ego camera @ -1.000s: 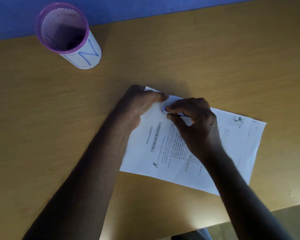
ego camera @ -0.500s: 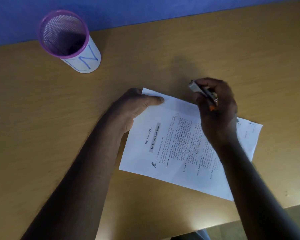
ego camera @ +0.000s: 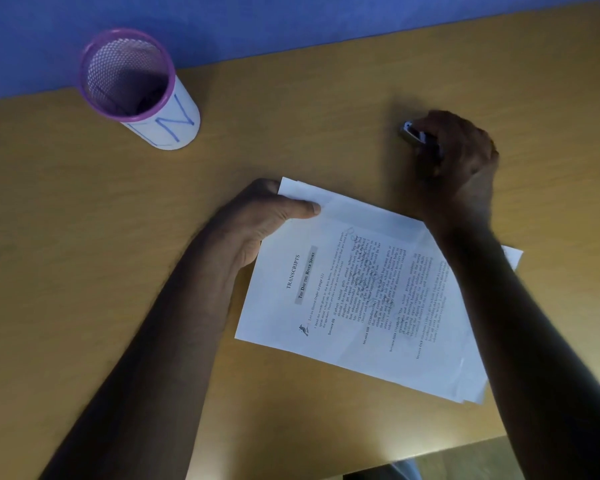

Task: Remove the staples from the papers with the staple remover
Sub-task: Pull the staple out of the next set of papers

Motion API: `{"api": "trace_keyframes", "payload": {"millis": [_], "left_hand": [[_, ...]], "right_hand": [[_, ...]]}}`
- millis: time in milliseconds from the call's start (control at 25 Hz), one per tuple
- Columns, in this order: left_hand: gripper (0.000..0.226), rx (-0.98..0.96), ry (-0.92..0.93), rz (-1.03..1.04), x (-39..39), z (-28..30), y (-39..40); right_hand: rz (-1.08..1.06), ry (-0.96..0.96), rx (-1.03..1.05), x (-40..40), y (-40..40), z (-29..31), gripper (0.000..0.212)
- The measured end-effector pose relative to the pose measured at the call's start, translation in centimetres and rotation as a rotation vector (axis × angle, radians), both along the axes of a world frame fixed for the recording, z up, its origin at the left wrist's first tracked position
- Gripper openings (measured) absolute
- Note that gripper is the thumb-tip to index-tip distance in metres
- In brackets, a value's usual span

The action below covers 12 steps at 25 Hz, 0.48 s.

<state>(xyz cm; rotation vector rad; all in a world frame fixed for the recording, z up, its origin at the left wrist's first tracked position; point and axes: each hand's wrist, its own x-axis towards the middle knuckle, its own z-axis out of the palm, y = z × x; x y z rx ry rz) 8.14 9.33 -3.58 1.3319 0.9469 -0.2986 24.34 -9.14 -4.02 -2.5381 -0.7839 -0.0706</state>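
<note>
A set of white printed papers (ego camera: 357,292) lies slanted on the wooden table (ego camera: 84,237), its sheets slightly fanned at the lower right. My left hand (ego camera: 260,220) grips the papers' upper left corner, thumb on top. My right hand (ego camera: 454,161) is above the papers' far edge, low over the table, closed around the staple remover (ego camera: 411,132), whose metal tip sticks out to the left of my fingers. No staple can be made out.
A mesh pen cup (ego camera: 136,84) with a purple rim and a white label stands at the back left near the blue wall (ego camera: 291,26). The table's front edge runs along the lower right, with floor beyond.
My right hand has lifted the staple remover off the papers' top corner and carried it up and to the right, past the paper's edge. The left hand stays on the corner.
</note>
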Motion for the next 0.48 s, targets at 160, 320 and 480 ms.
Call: {"api": "trace_keyframes", "payload": {"millis": [160, 320, 480], "left_hand": [[0.010, 0.023, -0.004, -0.014, 0.0, 0.3, 0.0], [0.016, 0.098, 0.007, -0.018, 0.0, 0.9, -0.4], [0.004, 0.249, -0.138, 0.032, 0.0, 1.2, -1.6]], "right_hand": [[0.126, 0.044, 0.149, -3.3, 0.0, 0.9, 0.031], [0.304, 0.268, 0.031, -7.0, 0.4, 1.9, 0.030], [0.160, 0.438, -0.002, -6.9, -0.2, 2.2, 0.021]]}}
